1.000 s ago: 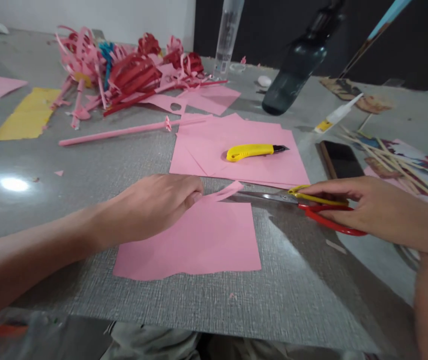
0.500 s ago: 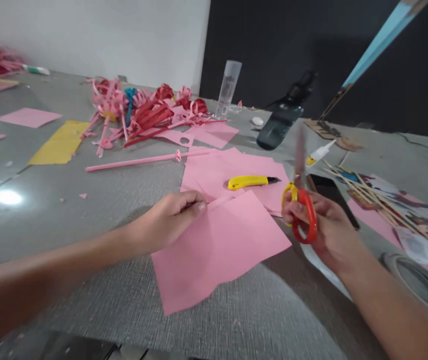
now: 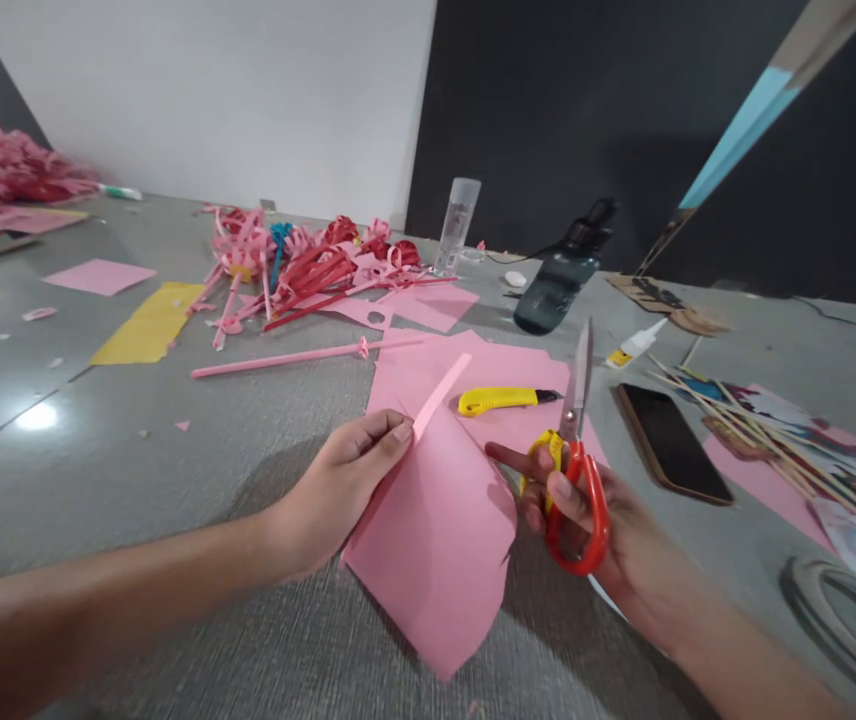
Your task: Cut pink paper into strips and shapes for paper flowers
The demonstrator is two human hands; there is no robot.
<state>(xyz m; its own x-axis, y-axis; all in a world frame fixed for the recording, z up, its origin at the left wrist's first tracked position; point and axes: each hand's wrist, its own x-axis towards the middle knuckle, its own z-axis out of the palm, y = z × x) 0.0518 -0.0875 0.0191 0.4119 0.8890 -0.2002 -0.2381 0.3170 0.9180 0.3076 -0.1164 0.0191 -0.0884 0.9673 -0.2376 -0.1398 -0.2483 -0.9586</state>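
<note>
Pinched between the thumb and fingers of my left hand (image 3: 345, 490) are a narrow pink paper strip (image 3: 443, 395) and the edge of a larger pink paper sheet (image 3: 435, 560). The sheet hangs tilted and slightly curled above the table. My right hand (image 3: 608, 530) has its fingers through the red and yellow handles of a pair of scissors (image 3: 574, 430), blades pointing up. Its index finger stretches toward the sheet's right edge. Behind the hands, a yellow box cutter (image 3: 499, 400) lies on more pink sheets (image 3: 488, 355).
A phone (image 3: 672, 440), glue bottle (image 3: 634, 345) and wooden sticks (image 3: 765, 430) lie to the right, near a tape roll (image 3: 840, 620). Farther back stand a dark bottle (image 3: 559, 285) and a clear tube (image 3: 458, 225). Pink and red paper flowers (image 3: 308, 260) lie back left, beside yellow paper (image 3: 147, 325).
The pink sheet has turned and its lower corner now hangs down. The narrow strip now points up from my left hand. My right hand with the scissors has moved left and down, toward the sheet.
</note>
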